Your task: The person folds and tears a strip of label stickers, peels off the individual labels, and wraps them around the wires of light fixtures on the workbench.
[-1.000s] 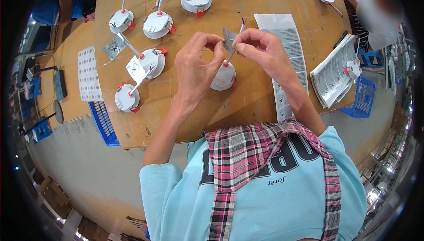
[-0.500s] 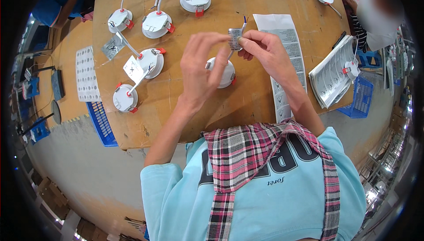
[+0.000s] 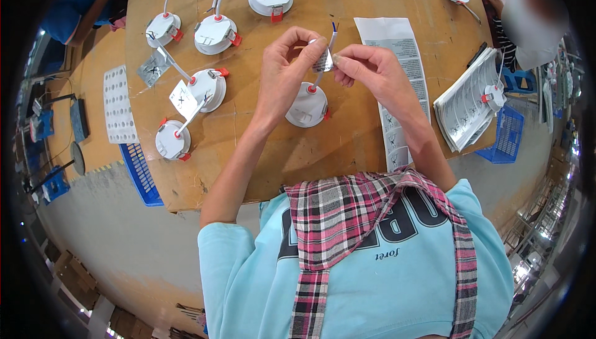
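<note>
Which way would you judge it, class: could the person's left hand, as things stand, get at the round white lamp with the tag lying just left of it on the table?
Probably yes. The left hand pinches a label on the wire, but bare table alone separates it from that lamp.

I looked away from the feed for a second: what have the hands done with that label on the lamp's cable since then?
Both hands drew closer together. The left hand and right hand now pinch the small label folded around the white cable; a second ago it was spread open between them. The round white lamp below stayed on the wooden table, as did the other lamps and the long paper strip.
</note>
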`<action>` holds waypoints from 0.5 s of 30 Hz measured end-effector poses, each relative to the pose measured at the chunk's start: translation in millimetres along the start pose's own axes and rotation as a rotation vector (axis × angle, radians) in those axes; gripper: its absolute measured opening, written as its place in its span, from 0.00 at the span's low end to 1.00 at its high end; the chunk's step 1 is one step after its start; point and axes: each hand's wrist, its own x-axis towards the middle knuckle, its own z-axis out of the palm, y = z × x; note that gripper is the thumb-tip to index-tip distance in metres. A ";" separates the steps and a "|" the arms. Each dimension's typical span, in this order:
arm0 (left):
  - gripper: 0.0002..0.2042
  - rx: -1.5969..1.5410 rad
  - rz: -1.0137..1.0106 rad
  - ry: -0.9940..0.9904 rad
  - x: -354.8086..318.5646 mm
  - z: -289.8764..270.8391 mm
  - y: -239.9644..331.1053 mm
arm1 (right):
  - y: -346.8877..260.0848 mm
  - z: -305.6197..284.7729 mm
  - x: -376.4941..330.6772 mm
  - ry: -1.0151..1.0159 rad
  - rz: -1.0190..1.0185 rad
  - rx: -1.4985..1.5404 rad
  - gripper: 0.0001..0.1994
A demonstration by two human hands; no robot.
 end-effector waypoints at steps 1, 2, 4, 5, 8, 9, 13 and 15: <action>0.07 0.014 0.000 0.018 0.2 1.7 0.0 | 0.1 0.5 -1.2 0.018 0.004 -0.016 0.11; 0.07 0.028 0.001 0.036 0.5 2.7 -0.2 | 0.2 0.7 -1.9 0.036 0.007 -0.032 0.11; 0.07 0.035 -0.003 0.034 1.3 2.4 -0.6 | -1.4 0.0 -1.6 0.035 0.019 -0.052 0.11; 0.07 0.042 -0.004 0.032 1.6 2.2 -0.8 | -1.9 -0.1 -1.4 0.034 0.029 -0.072 0.11; 0.07 0.010 -0.015 0.041 2.4 2.0 -2.4 | -1.1 -0.3 -0.9 0.039 0.033 -0.058 0.11; 0.07 0.009 -0.016 0.041 2.5 2.2 -2.4 | -0.9 -0.5 -0.7 0.038 0.034 -0.058 0.11; 0.07 -0.027 -0.036 0.046 3.4 2.2 -2.7 | 0.2 -1.9 -0.3 0.030 0.036 -0.034 0.12; 0.07 -0.038 -0.036 0.042 3.8 1.4 -4.2 | 0.2 -1.9 0.0 0.038 0.037 -0.029 0.12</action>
